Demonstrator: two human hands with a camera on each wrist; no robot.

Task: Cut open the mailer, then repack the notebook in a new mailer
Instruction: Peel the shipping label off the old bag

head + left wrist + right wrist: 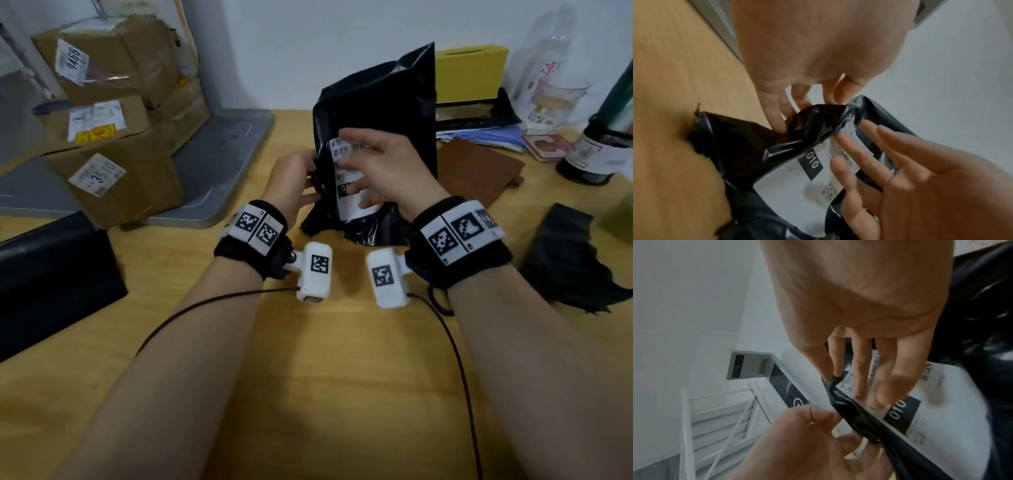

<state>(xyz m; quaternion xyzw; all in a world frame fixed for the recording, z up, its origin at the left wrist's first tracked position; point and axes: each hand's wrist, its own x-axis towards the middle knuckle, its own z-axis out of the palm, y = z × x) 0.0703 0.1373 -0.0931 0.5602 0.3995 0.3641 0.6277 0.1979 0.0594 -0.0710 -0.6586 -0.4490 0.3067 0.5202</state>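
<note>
Item: glossy black plastic mailer [378,113] with a white printed shipping label [346,178], standing upright on the light wooden table [308,359], its lower end crumpled against the surface.

Left hand [294,181]: fingers curled, pinching the mailer's left edge.

Right hand [383,171]: fingers spread and nearly straight, laid flat over the label; grips nothing.

Notebook: flat brown leather-look notebook [476,168], lying on the table just behind and right of the mailer, outside any bag.

Also present: torn black plastic piece [568,260] at the right; stacked brown cardboard boxes [109,113] at the left.

Progress, as judged: with the notebook lying bare, the cutting and removal appear done. Whether the held bag is the emptied one or the new one cannot be told. Remaining: slide the notebook into a fresh mailer and seal it.
</note>
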